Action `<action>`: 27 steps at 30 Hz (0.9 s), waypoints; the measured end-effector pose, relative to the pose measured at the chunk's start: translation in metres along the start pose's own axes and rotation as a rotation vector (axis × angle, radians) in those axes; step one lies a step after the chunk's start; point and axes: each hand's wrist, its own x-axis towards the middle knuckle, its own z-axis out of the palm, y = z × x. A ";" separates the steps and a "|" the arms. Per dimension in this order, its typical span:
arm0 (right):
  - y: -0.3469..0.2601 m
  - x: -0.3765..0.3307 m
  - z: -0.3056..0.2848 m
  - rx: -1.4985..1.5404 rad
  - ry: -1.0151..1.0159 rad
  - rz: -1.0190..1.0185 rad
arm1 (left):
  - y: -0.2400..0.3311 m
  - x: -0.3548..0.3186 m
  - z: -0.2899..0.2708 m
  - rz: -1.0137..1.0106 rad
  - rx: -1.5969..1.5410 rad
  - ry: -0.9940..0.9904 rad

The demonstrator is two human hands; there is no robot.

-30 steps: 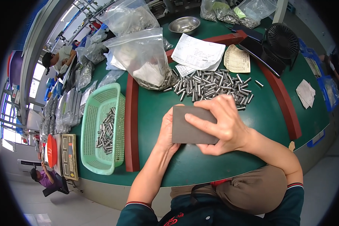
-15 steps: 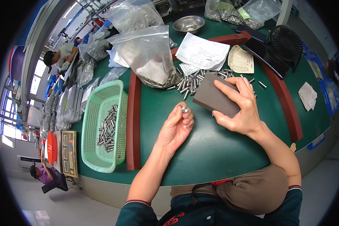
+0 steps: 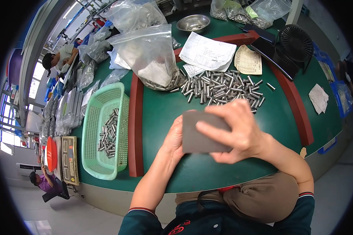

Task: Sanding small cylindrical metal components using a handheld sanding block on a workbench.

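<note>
My right hand (image 3: pixel 241 135) grips a flat dark grey block (image 3: pixel 202 137) and presses it down over my left hand (image 3: pixel 175 138), above the green table (image 3: pixel 161 109). My left hand lies under the block with its palm up; its fingers and whatever lies in them are hidden. Just beyond both hands a loose pile of short metal pins (image 3: pixel 223 88) is spread on the table.
A green plastic basket (image 3: pixel 91 156) holding several pins stands to the left, beyond a red bar (image 3: pixel 136 129). Clear bags of pins (image 3: pixel 145 58), papers (image 3: pixel 206 53), a steel bowl (image 3: pixel 193 22) and a black fan (image 3: pixel 298 41) crowd the back. A scale (image 3: pixel 68 158) sits far left.
Half a second ago my right hand held the block apart, to the right, and my left fingers showed a small pin. The block has come back over my left hand.
</note>
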 end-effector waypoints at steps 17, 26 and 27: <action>0.036 -0.006 -0.006 -0.232 0.121 0.290 | 0.005 0.010 -0.027 0.020 0.076 -0.411; 0.028 -0.006 -0.003 -0.148 0.119 0.295 | 0.006 0.012 -0.028 -0.049 -0.042 -0.377; 0.027 -0.005 -0.002 -0.142 0.116 0.272 | 0.007 0.011 -0.031 -0.055 -0.058 -0.386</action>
